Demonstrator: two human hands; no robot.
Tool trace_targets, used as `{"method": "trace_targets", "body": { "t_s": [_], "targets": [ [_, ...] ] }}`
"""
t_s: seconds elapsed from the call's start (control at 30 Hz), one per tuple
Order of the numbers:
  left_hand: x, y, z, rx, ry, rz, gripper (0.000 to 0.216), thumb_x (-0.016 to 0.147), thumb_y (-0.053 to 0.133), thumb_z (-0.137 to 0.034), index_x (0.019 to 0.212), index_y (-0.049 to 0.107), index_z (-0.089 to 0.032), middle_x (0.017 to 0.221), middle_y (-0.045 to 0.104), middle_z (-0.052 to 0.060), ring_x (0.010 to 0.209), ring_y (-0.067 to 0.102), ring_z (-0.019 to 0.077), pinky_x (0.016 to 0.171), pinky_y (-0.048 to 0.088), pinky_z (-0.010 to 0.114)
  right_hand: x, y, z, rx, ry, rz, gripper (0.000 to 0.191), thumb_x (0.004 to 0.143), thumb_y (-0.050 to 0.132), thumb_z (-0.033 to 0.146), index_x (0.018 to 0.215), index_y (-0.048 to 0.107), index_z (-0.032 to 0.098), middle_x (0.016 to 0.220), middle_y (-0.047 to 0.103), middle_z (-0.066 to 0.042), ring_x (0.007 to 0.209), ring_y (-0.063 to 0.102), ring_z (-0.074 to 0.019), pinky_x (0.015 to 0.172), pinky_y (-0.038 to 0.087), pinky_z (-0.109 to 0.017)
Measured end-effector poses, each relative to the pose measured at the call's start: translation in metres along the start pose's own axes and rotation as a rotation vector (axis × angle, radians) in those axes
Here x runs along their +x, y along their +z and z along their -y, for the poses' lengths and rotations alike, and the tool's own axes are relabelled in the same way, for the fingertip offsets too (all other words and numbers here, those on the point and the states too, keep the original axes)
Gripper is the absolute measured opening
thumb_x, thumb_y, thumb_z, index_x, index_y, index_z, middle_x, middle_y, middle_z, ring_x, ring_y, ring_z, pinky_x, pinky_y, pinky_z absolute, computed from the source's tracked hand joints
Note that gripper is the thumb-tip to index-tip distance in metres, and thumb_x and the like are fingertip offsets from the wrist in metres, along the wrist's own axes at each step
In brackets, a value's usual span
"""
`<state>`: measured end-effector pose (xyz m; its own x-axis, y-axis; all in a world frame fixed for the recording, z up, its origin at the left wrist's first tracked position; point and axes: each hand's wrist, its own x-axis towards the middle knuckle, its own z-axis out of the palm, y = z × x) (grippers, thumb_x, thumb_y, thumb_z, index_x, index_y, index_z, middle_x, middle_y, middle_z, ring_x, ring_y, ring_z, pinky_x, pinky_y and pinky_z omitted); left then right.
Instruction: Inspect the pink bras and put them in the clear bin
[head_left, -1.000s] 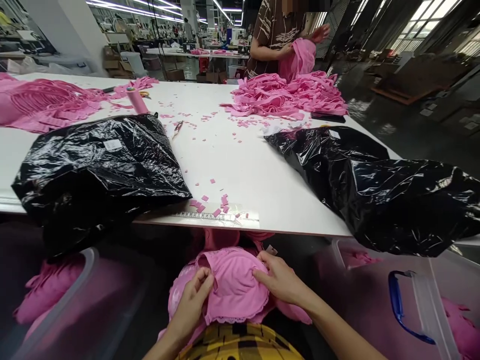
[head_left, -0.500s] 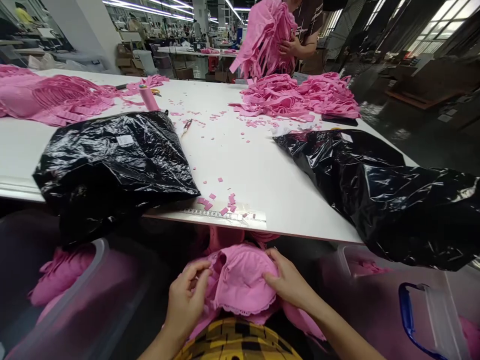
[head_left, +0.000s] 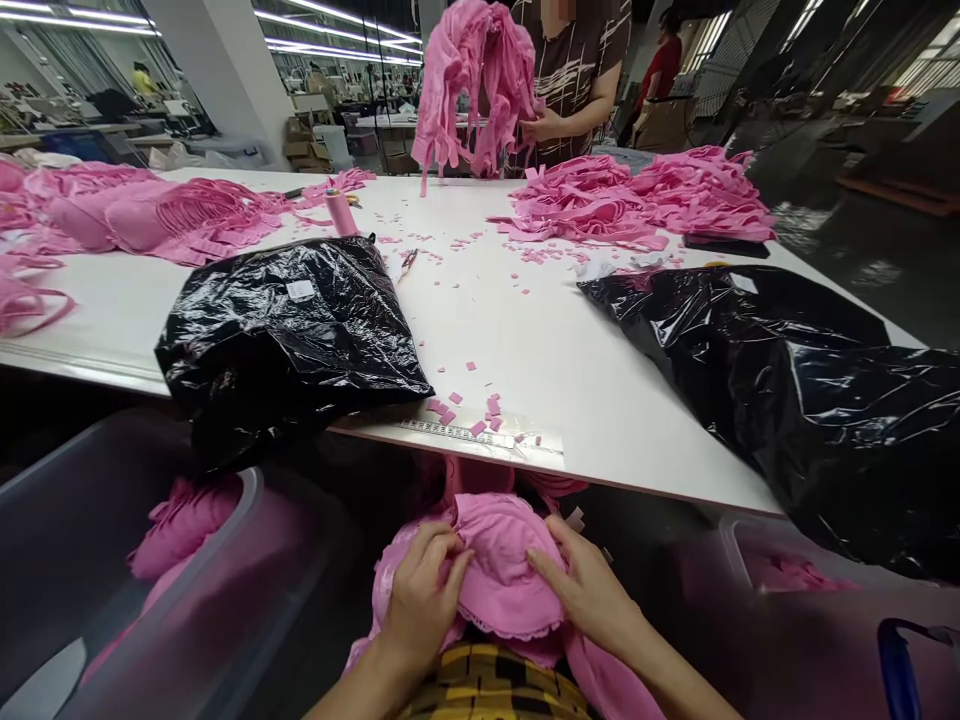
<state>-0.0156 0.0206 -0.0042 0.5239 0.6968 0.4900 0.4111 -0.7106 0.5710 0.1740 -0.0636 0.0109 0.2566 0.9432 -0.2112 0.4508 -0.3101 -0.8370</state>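
Observation:
A pink bra point(head_left: 506, 570) with a scalloped lower edge lies over my lap, below the table's front edge. My left hand point(head_left: 427, 585) pinches the fabric at the left side of its cup, thumb against fingers. On the cup's right side, my right hand point(head_left: 581, 575) grips the edge, thumb on the front and fingers behind. More pink fabric hangs below and to both sides. Part of the bra is hidden under my hands.
Black plastic bags lie on the white table point(head_left: 510, 340), one left point(head_left: 292, 340) and one right point(head_left: 750, 340). Pink scraps, a measuring tape point(head_left: 450, 432) and a thread cone point(head_left: 341, 212) are there. Bins point(head_left: 247, 520) flank me. Across, a person point(head_left: 577, 90) lifts pink garments point(head_left: 480, 80).
My left hand has moved in closer to the cup's left edge. The right hand keeps its grip. The view has turned left, and the person opposite has shifted the raised garments.

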Motion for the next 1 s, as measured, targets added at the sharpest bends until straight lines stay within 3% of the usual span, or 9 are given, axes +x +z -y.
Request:
{"method": "trace_targets", "body": {
  "t_s": [0.13, 0.27, 0.37, 0.5, 0.63, 0.7, 0.87, 1.0],
  "targets": [
    [0.0, -0.003, 0.001, -0.072, -0.069, -0.014, 0.01, 0.085, 0.049, -0.012, 0.079, 0.054, -0.018, 0.081, 0.061, 0.004, 0.079, 0.06, 0.014, 0.071, 0.049, 0.024, -0.001, -0.007, 0.002, 0.013, -0.013, 0.052, 0.025, 0.083, 0.04, 0.041, 0.068, 0.039, 0.021, 0.069, 0.045, 0.002, 0.065, 0.043, -0.0159, 0.06, 0.034, -0.028],
    [0.003, -0.006, 0.0, -0.165, -0.226, 0.062, 0.016, 0.086, 0.049, -0.019, 0.07, 0.05, -0.018, 0.07, 0.058, 0.001, 0.064, 0.057, 0.0118, 0.056, 0.046, 0.02, -0.002, -0.012, 0.004, -0.018, -0.028, 0.053, 0.015, 0.079, 0.043, 0.032, 0.069, 0.04, 0.02, 0.069, 0.046, 0.002, 0.065, 0.042, -0.0153, 0.061, 0.034, -0.027],
    [0.006, -0.006, 0.0, -0.158, -0.187, 0.108, 0.009, 0.084, 0.054, -0.023, 0.076, 0.053, -0.018, 0.074, 0.059, 0.001, 0.067, 0.058, 0.0128, 0.06, 0.048, 0.022, -0.003, -0.01, 0.006, -0.025, -0.009, 0.054, 0.012, 0.079, 0.045, 0.03, 0.072, 0.041, 0.02, 0.071, 0.048, 0.002, 0.067, 0.043, -0.0161, 0.062, 0.034, -0.027],
    [0.008, -0.004, 0.001, -0.089, -0.098, 0.009, 0.012, 0.078, 0.064, -0.023, 0.085, 0.055, -0.019, 0.081, 0.061, 0.001, 0.076, 0.06, 0.0146, 0.068, 0.049, 0.024, -0.003, -0.004, 0.005, 0.002, -0.026, 0.049, 0.017, 0.081, 0.045, 0.034, 0.073, 0.043, 0.02, 0.074, 0.049, 0.0, 0.07, 0.045, -0.0173, 0.065, 0.035, -0.029],
    [0.005, 0.0, 0.001, -0.097, -0.113, -0.085, 0.01, 0.078, 0.063, -0.021, 0.085, 0.056, -0.019, 0.08, 0.061, 0.002, 0.077, 0.06, 0.0151, 0.071, 0.049, 0.026, 0.002, -0.001, 0.002, 0.088, -0.079, 0.032, 0.023, 0.085, 0.042, 0.039, 0.074, 0.043, 0.019, 0.074, 0.048, 0.001, 0.07, 0.044, -0.0165, 0.066, 0.036, -0.028],
    [0.005, 0.002, -0.001, -0.117, -0.205, -0.083, 0.012, 0.076, 0.065, -0.024, 0.084, 0.058, -0.019, 0.078, 0.062, 0.001, 0.073, 0.06, 0.0154, 0.069, 0.049, 0.027, 0.006, 0.0, 0.002, 0.124, -0.076, 0.021, 0.024, 0.084, 0.046, 0.04, 0.073, 0.044, 0.019, 0.073, 0.047, 0.002, 0.069, 0.043, -0.0156, 0.065, 0.035, -0.027],
    [0.014, 0.006, -0.006, -0.435, -0.682, 0.072, 0.026, 0.07, 0.067, -0.035, 0.084, 0.058, -0.016, 0.075, 0.062, 0.002, 0.068, 0.06, 0.0167, 0.063, 0.05, 0.027, 0.018, 0.007, 0.008, 0.139, -0.093, -0.034, 0.019, 0.073, 0.055, 0.031, 0.066, 0.042, 0.019, 0.067, 0.042, 0.004, 0.065, 0.04, -0.0139, 0.061, 0.031, -0.025],
    [0.018, 0.003, -0.002, -0.598, -0.769, 0.199, 0.026, 0.072, 0.065, -0.039, 0.072, 0.055, -0.015, 0.063, 0.054, -0.002, 0.059, 0.05, 0.0117, 0.055, 0.041, 0.021, 0.018, 0.005, 0.013, 0.188, -0.095, -0.009, 0.013, 0.072, 0.053, 0.026, 0.066, 0.044, 0.019, 0.067, 0.043, 0.004, 0.065, 0.04, -0.0144, 0.061, 0.032, -0.025]
  ]
}}
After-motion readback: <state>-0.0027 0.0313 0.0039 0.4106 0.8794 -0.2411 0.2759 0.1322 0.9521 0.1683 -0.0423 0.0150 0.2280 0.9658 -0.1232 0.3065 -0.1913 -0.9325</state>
